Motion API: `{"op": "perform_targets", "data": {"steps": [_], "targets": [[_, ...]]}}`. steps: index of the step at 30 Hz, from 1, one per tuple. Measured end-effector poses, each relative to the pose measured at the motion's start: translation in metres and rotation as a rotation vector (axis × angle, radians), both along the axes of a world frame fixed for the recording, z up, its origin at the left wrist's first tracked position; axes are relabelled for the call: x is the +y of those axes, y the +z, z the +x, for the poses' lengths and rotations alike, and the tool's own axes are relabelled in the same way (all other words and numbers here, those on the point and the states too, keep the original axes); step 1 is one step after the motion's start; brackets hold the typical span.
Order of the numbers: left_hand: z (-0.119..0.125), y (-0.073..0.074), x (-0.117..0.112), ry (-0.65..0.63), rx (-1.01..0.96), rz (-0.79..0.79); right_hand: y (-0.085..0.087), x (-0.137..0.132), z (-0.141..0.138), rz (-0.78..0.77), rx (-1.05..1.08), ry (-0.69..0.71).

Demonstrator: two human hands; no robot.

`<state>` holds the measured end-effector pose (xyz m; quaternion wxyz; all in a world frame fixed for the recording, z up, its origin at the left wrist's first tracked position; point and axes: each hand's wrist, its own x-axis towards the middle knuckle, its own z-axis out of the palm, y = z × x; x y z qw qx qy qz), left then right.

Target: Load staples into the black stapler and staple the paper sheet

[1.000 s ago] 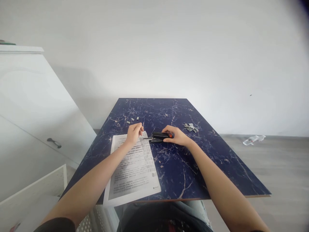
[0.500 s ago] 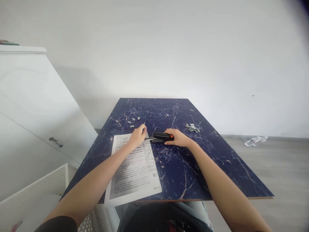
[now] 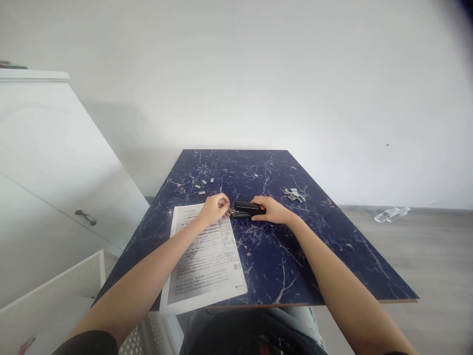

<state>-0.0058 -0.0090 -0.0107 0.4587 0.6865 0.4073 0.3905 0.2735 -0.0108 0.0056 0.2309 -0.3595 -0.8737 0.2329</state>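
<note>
A black stapler (image 3: 244,207) lies crosswise near the middle of the blue marbled worktop (image 3: 281,256), its front end towards the left and just beside the upper right corner of a printed sheet (image 3: 203,268). The right hand (image 3: 272,209) is closed around the rear of the stapler, fingers on the far side and thumb on the near side, beside an orange spot (image 3: 262,208); that grip seems meant to steady the body while leaving the front free to reach. The left hand (image 3: 214,209) comes in over the sheet with thumb and fingers drawn close together at the stapler's front, where some metal shows; the pinch suits small parts, but whether anything sits between the fingertips is too small to tell. Lying flat under the left hand and forearm, the sheet gives that arm a surface to pass over, and its near edge reaches the front of the worktop. Beyond the left hand, four small staple strips (image 3: 201,193) lie scattered, well apart from a loose pile of similar pieces (image 3: 294,195) past the right hand; both groups lie clear of the stapler, which probably leaves the fingers room to work
</note>
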Motion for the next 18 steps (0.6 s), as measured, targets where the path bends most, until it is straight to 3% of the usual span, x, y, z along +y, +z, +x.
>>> {"op": "perform_targets", "data": {"steps": [6,18], "targets": [[-0.0002,-0.0055,0.0040,-0.091,0.002,0.015,-0.0017,0.0016,0.0005,0.001,-0.003,-0.005],[-0.0025,-0.0079,0.0067,-0.084,0.049,0.084,0.0000,0.0002,-0.0001,-0.007,0.004,0.004]]}}
